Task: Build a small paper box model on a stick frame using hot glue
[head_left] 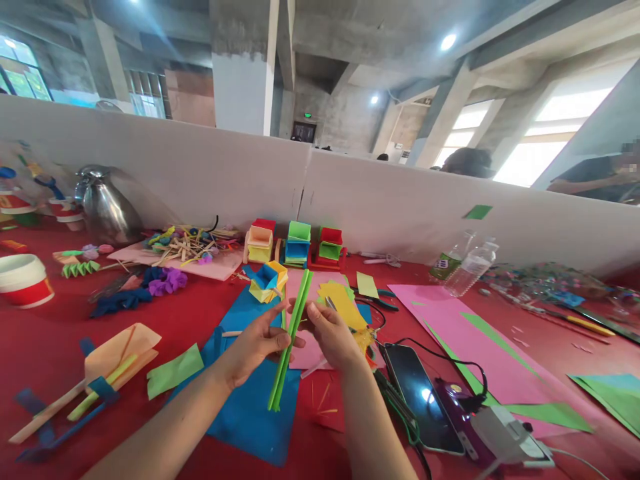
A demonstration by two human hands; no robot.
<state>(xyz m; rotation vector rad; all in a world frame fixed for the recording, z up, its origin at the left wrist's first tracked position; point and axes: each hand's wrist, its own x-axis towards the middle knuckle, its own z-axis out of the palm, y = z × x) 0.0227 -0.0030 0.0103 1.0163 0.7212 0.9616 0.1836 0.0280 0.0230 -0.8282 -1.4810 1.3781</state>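
A long, narrow strip of folded green paper (291,343) slants upward between my hands, with a crease line running along its length. My left hand (260,341) pinches it from the left near the middle, thumb in front. My right hand (330,328) closes on its right side a little higher, its fingertips partly hidden behind the paper. Under the hands lie a blue sheet (250,420) and a pink sheet (309,357). Just beyond them sits a small yellow and blue folded paper box (269,281). Yellow paper (345,307) lies beside my right hand.
Several coloured paper boxes (299,241) stand along the white partition (400,200). A steel jug (107,207), craft sticks (187,245) and a paper cup (25,280) are at left. On the right are a phone (423,397), cables, pliers (384,300), a large pink sheet (480,347) and plastic bottles (473,267).
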